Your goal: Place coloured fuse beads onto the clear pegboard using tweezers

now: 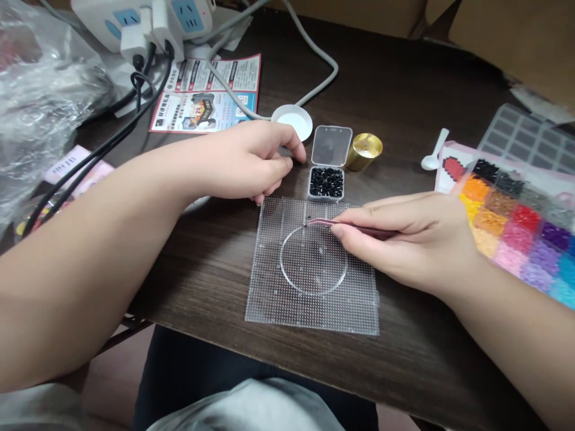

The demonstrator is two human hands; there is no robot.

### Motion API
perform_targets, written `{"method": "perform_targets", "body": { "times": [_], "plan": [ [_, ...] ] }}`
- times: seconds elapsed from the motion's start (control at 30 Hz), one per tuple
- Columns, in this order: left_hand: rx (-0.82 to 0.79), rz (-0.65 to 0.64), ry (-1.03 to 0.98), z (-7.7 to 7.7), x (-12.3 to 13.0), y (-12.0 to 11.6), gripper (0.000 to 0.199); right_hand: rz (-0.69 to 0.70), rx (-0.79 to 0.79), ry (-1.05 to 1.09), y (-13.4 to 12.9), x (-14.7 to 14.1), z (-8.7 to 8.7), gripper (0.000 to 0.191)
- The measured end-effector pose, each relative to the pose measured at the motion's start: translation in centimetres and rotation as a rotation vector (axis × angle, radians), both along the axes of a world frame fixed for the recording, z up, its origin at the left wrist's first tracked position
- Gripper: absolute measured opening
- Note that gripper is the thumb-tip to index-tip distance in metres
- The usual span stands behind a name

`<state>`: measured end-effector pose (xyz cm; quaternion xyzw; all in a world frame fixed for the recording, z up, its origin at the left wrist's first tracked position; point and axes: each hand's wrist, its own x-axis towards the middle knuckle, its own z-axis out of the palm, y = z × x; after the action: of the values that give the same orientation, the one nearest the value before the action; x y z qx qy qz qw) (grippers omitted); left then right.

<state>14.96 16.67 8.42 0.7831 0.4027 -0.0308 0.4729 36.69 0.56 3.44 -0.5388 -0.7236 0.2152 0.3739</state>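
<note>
My right hand [404, 239] pinches a pair of pink tweezers [321, 222], whose tip touches down near the top of a ring on the clear pegboard [269, 299]. One or two tiny black beads [308, 219] show beside the tip. My left hand [256, 158] hovers by the board's upper left corner, fingers loosely curled and apart, with nothing visible in it. Just behind the board stands a small clear box of black beads [326, 182], its lid tipped back.
A white round dish [293, 121] and a gold cup [365, 151] stand behind. At right are a white scoop [435, 149] and a tray of coloured beads [523, 218]. Cables, a power strip [105, 21], a leaflet [204, 96] and plastic wrap [45, 90] fill the upper left.
</note>
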Motion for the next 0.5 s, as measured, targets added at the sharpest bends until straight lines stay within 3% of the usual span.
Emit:
{"method": "perform_targets", "body": {
  "times": [0.27,0.5],
  "plan": [
    [0.044,-0.027,0.011,0.1,0.1,-0.1,0.032,-0.006,-0.029,-0.017,0.0,0.1,0.1,0.02],
    [0.097,-0.063,0.005,-0.9,0.0,0.8,0.04,-0.028,0.01,-0.042,0.0,0.1,-0.1,0.02]
  ]
}}
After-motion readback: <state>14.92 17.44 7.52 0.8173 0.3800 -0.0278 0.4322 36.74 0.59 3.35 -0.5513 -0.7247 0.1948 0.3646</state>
